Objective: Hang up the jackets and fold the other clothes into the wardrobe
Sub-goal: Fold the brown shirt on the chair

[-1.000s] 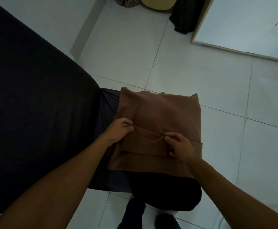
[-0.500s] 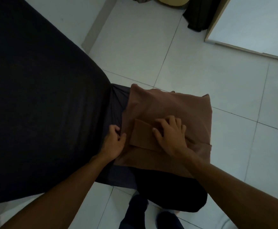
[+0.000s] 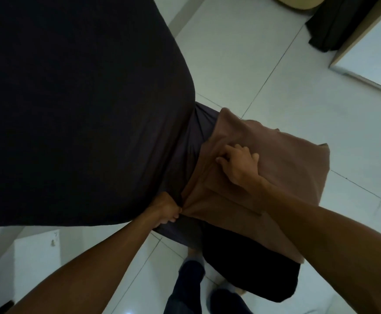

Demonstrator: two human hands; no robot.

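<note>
A folded brown garment (image 3: 282, 168) lies on the corner of a bed covered with a dark sheet (image 3: 71, 98), partly overhanging the floor. My left hand (image 3: 165, 210) pinches the garment's near left corner, where the cloth bunches into creases. My right hand (image 3: 238, 164) lies on top of the garment near its left edge, fingers bent and pressing into the fabric. A dark piece of clothing (image 3: 248, 266) hangs below the brown one at the bed's corner.
White floor tiles (image 3: 264, 64) stretch to the right. A white wardrobe panel (image 3: 371, 53) with a wooden edge stands at the top right, dark fabric (image 3: 334, 21) beside it. My legs and feet (image 3: 191, 288) are at the bottom.
My left hand slid down to the garment's near corner and gripped it. My right hand moved up and left across the cloth. The view shifted so the bed fills more of the frame.
</note>
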